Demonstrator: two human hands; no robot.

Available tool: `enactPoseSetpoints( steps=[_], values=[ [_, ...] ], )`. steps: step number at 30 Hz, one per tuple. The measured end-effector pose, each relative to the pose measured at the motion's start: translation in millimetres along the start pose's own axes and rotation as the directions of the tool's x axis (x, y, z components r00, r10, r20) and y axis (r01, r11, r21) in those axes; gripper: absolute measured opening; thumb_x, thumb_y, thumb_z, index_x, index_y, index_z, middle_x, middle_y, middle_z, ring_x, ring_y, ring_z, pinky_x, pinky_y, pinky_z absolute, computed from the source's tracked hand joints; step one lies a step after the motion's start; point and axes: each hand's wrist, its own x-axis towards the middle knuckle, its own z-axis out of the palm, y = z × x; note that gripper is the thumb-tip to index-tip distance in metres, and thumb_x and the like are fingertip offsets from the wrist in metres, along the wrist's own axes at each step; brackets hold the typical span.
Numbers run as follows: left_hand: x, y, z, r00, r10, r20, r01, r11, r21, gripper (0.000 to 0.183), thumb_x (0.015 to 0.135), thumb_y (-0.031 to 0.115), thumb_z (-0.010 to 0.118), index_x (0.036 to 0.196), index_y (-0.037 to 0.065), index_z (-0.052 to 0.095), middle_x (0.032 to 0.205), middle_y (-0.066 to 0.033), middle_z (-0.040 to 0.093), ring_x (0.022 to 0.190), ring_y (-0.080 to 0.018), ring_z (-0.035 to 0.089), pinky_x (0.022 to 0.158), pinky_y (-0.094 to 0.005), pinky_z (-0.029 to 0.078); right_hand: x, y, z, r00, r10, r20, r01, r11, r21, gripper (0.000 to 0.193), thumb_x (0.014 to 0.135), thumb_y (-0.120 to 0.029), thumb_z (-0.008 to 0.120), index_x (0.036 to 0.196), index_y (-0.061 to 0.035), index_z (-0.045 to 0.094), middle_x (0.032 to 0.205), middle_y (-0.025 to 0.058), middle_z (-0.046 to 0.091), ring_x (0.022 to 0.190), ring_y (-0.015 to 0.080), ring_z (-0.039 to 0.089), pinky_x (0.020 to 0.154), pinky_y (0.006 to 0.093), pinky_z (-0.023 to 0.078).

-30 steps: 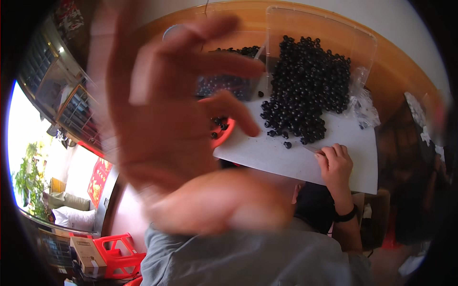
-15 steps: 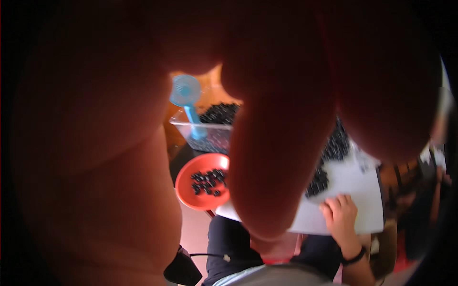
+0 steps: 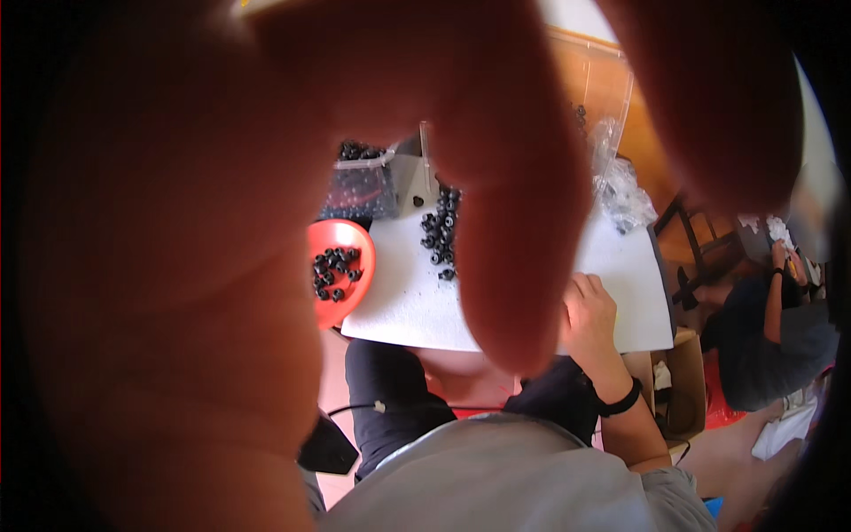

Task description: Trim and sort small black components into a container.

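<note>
Very close to the view, my left hand point(image 3: 381, 80) covers the left side and much of the top, dark and blurred. Its fingers hang down apart, and nothing shows in them. Lower right, my right hand point(image 3: 591, 317), with a black band at the wrist, rests near the front edge of the white tabletop point(image 3: 399, 301), fingers loosely bent and nothing visible in them. Small round black pieces with holes point(image 3: 439, 232) lie mid-table, partly hidden behind a left finger. More of them sit in an orange-red bowl point(image 3: 363, 266) at the left, partly covered by my left hand.
Behind the bowl stands a clear plastic bin point(image 3: 365, 191) of black pieces. A crumpled clear bag point(image 3: 628, 197) lies at the table's far right. Right of the table are a cardboard box point(image 3: 684, 377), a red stool point(image 3: 722, 403) and another person point(image 3: 767, 332) seated.
The view has shifted, so the table and bowl sit further left and higher, and more of the right side shows. The blue handheld fan is out of sight. My left hand still blocks the view.
</note>
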Motion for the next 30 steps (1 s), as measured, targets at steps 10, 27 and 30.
enactPoseSetpoints(
  steps=[10, 27, 30],
  values=[
    [-130.9, -108.3, 119.1, 0.986, -0.042, 0.161, -0.011, 0.949, 0.316, 0.028, 0.071, -0.003, 0.079, 0.097, 0.005, 0.071, 0.103, -0.0096, 0.063, 0.092, -0.0319, 0.057, 0.078, -0.0429, 0.051, -4.6, 0.0, -1.5, 0.999, 0.041, -0.004, -0.041, 0.999, -0.032, 0.012, 0.08, -0.012, 0.077, 0.083, -0.0079, 0.067, 0.08, 0.006, 0.059, 0.078, 0.0287, 0.058, 0.067, 0.0412, 0.049],
    [-147.6, -151.8, 172.1, 0.992, -0.079, 0.1, 0.009, 0.829, 0.559, 0.02, 0.082, 0.001, 0.069, 0.103, 0.0, 0.067, 0.098, -0.0126, 0.06, 0.095, -0.0305, 0.057, 0.079, -0.0394, 0.051, -6.7, 1.4, -6.2, 0.996, -0.024, -0.081, 0.03, 0.997, 0.077, 0.017, 0.08, -0.013, 0.078, 0.078, -0.0083, 0.062, 0.079, 0.0064, 0.055, 0.076, 0.0281, 0.058, 0.064, 0.0411, 0.047],
    [-151.0, -146.2, 160.6, 0.854, -0.515, 0.076, 0.518, 0.829, -0.211, 0.018, 0.097, 0.002, 0.062, 0.111, -0.006, 0.069, 0.104, -0.009, 0.066, 0.082, -0.0163, 0.058, 0.069, -0.0276, 0.049, -4.7, 0.5, -5.1, 0.997, -0.056, -0.049, 0.058, 0.997, 0.045, 0.016, 0.081, -0.014, 0.077, 0.078, -0.0092, 0.063, 0.078, 0.0066, 0.056, 0.074, 0.0287, 0.058, 0.063, 0.0414, 0.048]
  ],
)
